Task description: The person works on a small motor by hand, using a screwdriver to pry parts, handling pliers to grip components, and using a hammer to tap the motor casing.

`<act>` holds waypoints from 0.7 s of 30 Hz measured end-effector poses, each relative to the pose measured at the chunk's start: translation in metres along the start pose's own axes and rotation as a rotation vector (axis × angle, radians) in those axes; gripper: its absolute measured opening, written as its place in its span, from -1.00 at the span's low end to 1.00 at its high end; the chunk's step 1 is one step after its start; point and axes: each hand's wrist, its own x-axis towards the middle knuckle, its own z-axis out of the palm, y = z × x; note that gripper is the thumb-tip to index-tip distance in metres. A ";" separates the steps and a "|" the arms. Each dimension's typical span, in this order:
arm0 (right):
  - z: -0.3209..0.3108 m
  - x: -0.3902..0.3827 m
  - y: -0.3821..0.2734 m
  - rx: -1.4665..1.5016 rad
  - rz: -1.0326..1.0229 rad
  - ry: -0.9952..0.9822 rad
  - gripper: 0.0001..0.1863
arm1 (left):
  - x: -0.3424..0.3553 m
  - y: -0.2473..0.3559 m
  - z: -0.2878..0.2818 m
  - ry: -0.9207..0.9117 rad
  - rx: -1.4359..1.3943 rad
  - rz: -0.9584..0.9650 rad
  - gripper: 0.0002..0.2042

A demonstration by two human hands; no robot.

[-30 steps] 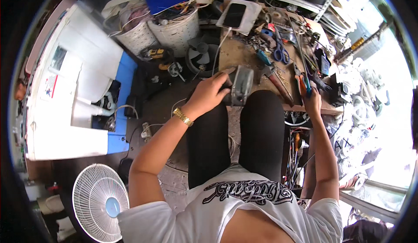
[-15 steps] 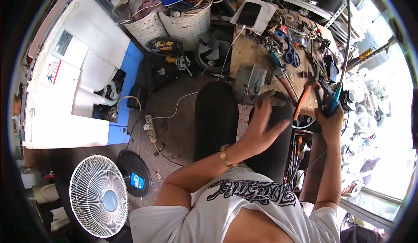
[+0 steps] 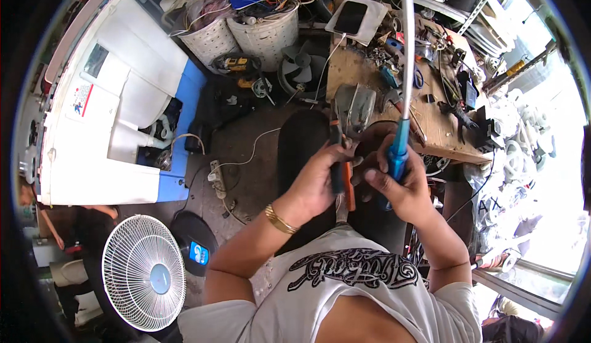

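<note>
My left hand (image 3: pixel 313 186) is closed around a pair of pliers (image 3: pixel 348 188) with orange and dark handles, held above my lap. Beside it, my right hand (image 3: pixel 411 189) grips a long screwdriver (image 3: pixel 399 152) by its blue handle. The shaft points up and away across the bench. Just beyond both hands, a greyish, boxy part (image 3: pixel 356 110) sits at the near left corner of the wooden workbench (image 3: pixel 440 137). A hammer (image 3: pixel 394 100) lies behind the screwdriver, partly hidden. The dim area between my hands is hard to make out.
Blue scissors (image 3: pixel 418 77), small tools and a phone (image 3: pixel 351 18) on a pale sheet lie on the bench. At left stand a white-and-blue machine casing (image 3: pixel 166 186) and a fan (image 3: pixel 144 272). A power strip (image 3: pixel 215 180) lies on the floor. Another person's arm (image 3: pixel 52 223) shows far left.
The orange-handled pliers have left the bench and are now in my left hand. My right hand has brought the screwdriver leftward from the bench's right side to above my lap.
</note>
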 end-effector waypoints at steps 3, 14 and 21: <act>-0.015 -0.003 -0.004 0.155 0.067 0.039 -0.69 | -0.006 0.018 -0.001 0.242 -0.023 -0.077 -0.82; -0.086 -0.031 0.011 0.181 -0.072 0.382 -0.78 | 0.018 0.080 -0.012 0.182 0.467 -0.458 -0.72; -0.100 -0.036 0.022 0.196 -0.040 0.483 -0.73 | 0.001 0.092 0.004 0.192 0.459 -0.517 -0.78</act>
